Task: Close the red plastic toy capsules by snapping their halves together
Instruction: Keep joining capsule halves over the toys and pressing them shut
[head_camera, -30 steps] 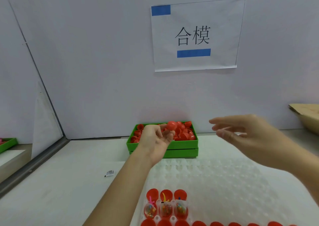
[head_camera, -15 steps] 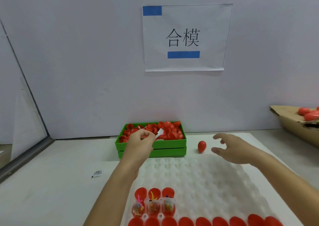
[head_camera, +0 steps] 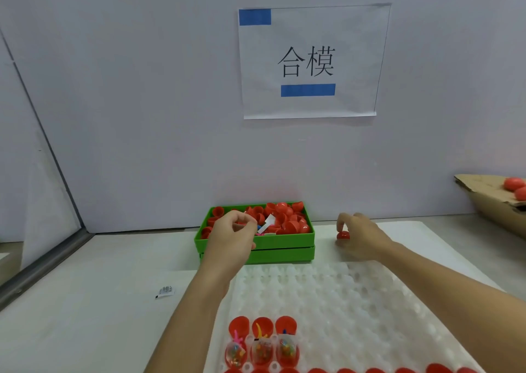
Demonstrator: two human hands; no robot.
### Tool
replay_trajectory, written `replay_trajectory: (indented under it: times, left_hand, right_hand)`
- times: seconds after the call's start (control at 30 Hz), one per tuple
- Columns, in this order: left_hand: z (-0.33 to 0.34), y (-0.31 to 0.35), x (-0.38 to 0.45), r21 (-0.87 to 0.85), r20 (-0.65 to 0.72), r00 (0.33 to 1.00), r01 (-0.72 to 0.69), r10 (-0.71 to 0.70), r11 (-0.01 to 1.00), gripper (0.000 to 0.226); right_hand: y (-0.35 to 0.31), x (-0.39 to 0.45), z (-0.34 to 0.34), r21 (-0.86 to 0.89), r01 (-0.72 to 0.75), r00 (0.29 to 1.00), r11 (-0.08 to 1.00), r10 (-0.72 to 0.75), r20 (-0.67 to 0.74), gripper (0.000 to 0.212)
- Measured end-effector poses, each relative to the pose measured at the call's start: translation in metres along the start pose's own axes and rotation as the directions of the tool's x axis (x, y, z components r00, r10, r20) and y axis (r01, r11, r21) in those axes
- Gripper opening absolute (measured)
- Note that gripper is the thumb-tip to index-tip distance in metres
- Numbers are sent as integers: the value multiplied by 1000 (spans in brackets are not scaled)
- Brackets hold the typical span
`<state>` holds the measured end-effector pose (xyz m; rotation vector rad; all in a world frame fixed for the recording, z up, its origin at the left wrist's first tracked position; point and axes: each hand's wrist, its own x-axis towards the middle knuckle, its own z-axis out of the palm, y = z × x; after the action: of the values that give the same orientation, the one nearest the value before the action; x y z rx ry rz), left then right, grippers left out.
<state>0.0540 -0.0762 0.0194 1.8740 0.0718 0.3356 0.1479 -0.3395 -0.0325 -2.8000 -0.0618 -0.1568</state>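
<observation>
Item, closed red capsule on the white mat beside the green bin: we judge it light, rigid, slick; our right hand pinches its crown, our left hand curls, contents unclear.

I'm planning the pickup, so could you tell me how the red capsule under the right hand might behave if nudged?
The capsule looks rounded and glossy, so it will probably roll and may slip. It seems small, likely hollow plastic, so probably light.

Glossy red plastic capsule halves fill a green plastic bin; the white tray looks translucent and dimpled.
</observation>
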Motion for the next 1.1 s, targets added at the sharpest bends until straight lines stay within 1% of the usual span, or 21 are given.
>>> replay_trajectory:
  times: [0.07,0.13,0.2,0.27,0.33,0.37,0.47,0.53,0.6,0.7,0.83,0.87,0.9,1.03,1.07,1.1]
  left_hand:
    - [1,-7,-1,9,1,1000,-4,4,1000,13]
    - [0,-18,-1,28,11,1000,-29,29,999,15]
    - [-2,-33,-1,40,20,997,-74,74,996,19]
    - [-3,-49,-4,-14,13,995,-94,94,995,24]
    - [-2,-65,-9,-76,-8,996,-87,87,993,30]
    - [0,-71,-11,-98,-28,997,-81,79,992,32]
    - [3,-84,-10,-170,-122,991,-75,55,983,37]
    - [5,-89,-6,-213,-161,986,-71,37,974,38]
    - [4,-94,-3,-237,-179,983,-71,28,969,38]
    - [5,-100,0,-239,-190,981,-74,29,968,38]
    - [6,-101,3,-225,-189,981,-91,48,970,37]
    - [6,-102,3,-224,-189,981,-95,52,970,37]
    - [6,-103,4,-223,-188,981,-99,57,970,37]
    - [6,-105,6,-240,-180,981,-111,68,965,36]
    - [7,-105,6,-243,-180,981,-114,70,963,36]
    - [7,-105,6,-244,-181,981,-118,74,963,36]
  right_hand:
    - [3,0,5,7,-9,1000,1000,9,-6,19]
    - [6,0,9,64,-12,999,998,15,-46,13]
    - [6,-2,8,212,-10,991,977,37,-125,9]
    - [7,-6,1,395,12,975,919,76,-207,12]
    - [11,-12,-10,548,12,968,837,127,-215,20]
    - [14,-15,-16,633,-6,972,774,153,-178,22]
    - [29,-26,-32,860,-99,978,500,209,-9,24]
    - [40,-35,-39,929,-116,972,351,232,34,18]
    - [49,-44,-41,950,-96,965,298,261,15,26]
    - [63,-57,-41,969,-50,962,241,274,-18,28]
    - [78,-69,-45,990,-86,970,112,235,58,27]
    - [81,-72,-45,991,-96,972,96,226,72,29]
    - [83,-73,-43,989,-101,973,105,218,76,31]
    - [83,-78,-39,953,-142,971,267,224,82,35]
    - [81,-79,-40,938,-165,974,304,199,107,33]
    - [78,-80,-41,911,-184,978,369,160,133,29]
